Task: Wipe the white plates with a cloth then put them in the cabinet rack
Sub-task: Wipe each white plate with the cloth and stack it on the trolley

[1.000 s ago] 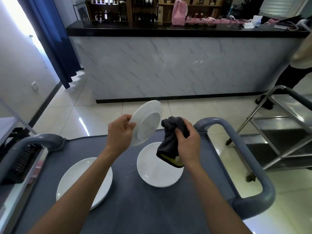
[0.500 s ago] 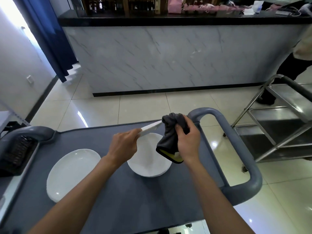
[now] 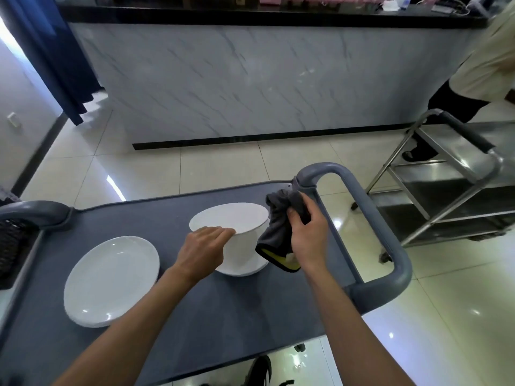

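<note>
Plate held flat over the grey cart, cloth bunched in the other hand.

A marble-fronted counter (image 3: 250,79) runs across the back of the room, and a steel trolley (image 3: 446,190) stands off to the right with another person (image 3: 479,71) beside it. Nearer, a grey cart (image 3: 167,316) with looped handles carries a stack of white plates (image 3: 111,280) on its left side and one more plate (image 3: 242,263) near the middle. Above that middle plate the left hand (image 3: 202,253) grips the near rim of a white plate (image 3: 228,218), held roughly level with its plain underside up. Just right of it, touching the plate's edge, the right hand (image 3: 306,235) is closed around a dark grey cloth (image 3: 278,227) that hangs down, a yellow lining showing at its lower hem.
</note>
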`<state>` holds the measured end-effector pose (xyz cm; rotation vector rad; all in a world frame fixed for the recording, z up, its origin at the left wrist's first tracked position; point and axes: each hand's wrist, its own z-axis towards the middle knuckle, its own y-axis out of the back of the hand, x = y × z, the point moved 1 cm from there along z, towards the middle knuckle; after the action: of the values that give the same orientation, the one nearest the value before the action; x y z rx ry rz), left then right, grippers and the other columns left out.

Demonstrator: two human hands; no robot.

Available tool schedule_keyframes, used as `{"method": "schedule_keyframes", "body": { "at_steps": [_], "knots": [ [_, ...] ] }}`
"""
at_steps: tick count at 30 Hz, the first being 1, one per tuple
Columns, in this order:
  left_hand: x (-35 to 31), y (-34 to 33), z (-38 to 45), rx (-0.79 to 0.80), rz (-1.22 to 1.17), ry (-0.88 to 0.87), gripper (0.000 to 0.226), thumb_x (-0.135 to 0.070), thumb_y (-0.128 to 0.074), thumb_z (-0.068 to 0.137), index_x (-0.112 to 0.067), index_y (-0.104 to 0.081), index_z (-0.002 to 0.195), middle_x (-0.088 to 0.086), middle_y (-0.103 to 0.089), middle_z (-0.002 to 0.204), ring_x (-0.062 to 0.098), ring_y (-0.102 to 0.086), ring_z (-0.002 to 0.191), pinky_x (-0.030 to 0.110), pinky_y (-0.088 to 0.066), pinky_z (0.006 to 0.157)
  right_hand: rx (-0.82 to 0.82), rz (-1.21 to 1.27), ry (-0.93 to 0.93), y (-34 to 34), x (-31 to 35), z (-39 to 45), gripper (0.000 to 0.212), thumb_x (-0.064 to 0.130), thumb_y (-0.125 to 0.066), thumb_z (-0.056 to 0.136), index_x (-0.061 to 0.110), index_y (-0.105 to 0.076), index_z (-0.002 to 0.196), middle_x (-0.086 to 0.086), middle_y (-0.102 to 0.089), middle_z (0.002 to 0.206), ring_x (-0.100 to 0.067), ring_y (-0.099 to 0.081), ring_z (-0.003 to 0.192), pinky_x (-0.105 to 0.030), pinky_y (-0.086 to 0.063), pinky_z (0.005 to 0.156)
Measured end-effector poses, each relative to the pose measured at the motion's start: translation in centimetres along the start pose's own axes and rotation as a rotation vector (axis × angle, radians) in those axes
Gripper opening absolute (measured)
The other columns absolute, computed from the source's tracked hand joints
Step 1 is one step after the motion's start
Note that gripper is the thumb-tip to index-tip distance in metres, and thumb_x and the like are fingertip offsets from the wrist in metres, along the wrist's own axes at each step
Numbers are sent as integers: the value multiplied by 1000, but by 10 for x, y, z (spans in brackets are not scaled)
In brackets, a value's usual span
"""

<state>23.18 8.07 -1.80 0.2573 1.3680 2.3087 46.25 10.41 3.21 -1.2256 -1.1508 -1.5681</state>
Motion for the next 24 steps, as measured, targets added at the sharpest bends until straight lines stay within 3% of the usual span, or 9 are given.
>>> {"method": "schedule_keyframes", "body": {
  "at_steps": [4, 7, 15, 18, 24],
  "knots": [
    [-3, -10, -13, 39, -21, -51, 31, 5, -62, 74, -12, -74, 97, 4, -76, 92, 29, -72, 78, 33, -56, 60, 3, -39, -13, 2, -3, -8, 34, 18, -64, 100, 29, -64, 132, 21, -67, 121, 10, -58, 112, -10, -47, 96],
    [-8, -16, -19, 75, -45, -62, 34, 6, -76, 71, -11, -75, 100, 4, -76, 101, 28, -73, 85, 36, -59, 66, 17, -75, -13, 0, -6, -14, 32, 17, -64, 99, 27, -65, 130, 19, -66, 118, 16, -56, 108, -1, -44, 88],
    [-11, -41, -35, 141, -113, -30, 21, -9, -67, 83, -16, -73, 102, 0, -73, 106, 29, -68, 95, 38, -56, 81, 14, -112, -37, -13, -20, -23, 32, 15, -65, 99, 24, -66, 130, 20, -65, 115, 18, -56, 106, -1, -43, 90],
    [-15, -49, -39, 174, -141, -9, 20, -16, -55, 89, -18, -71, 100, -2, -72, 104, 29, -66, 94, 38, -55, 80, 7, -119, -57, -14, -27, -25, 33, 16, -65, 98, 25, -66, 131, 16, -67, 120, 7, -60, 110, -9, -45, 95],
    [-24, -60, -41, 245, -169, 44, 19, -12, -72, 81, -18, -71, 99, -1, -70, 106, 29, -62, 96, 39, -54, 82, -7, -143, -77, -8, -39, -29, 32, 16, -66, 98, 24, -67, 129, 13, -69, 122, 0, -61, 114, -19, -49, 100]
  ]
}}
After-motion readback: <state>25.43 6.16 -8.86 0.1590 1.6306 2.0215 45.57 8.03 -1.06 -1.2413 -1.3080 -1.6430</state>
